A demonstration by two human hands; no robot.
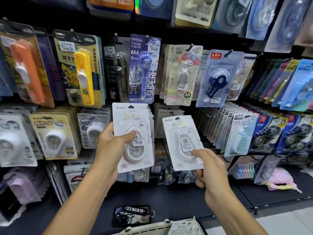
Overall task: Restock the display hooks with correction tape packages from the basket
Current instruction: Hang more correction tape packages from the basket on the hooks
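Observation:
My left hand point(111, 146) grips a white correction tape package point(133, 126), thumb on its blister, held up against a stack of the same packs in the middle row. My right hand point(210, 168) pinches the lower corner of a second white correction tape package point(182, 139), held a little to the right and lower, in front of another hook. At the bottom edge the white basket point(152, 228) shows its rim, with more packages point(184, 226) inside.
The black display wall is packed with hanging packs: a yellow one point(83, 72), a blue superhero one point(144, 68), a My Melody one point(184, 73), a navy one point(216, 78). A phone point(132, 215) lies on the dark shelf ledge. A pink item point(279, 180) lies at right.

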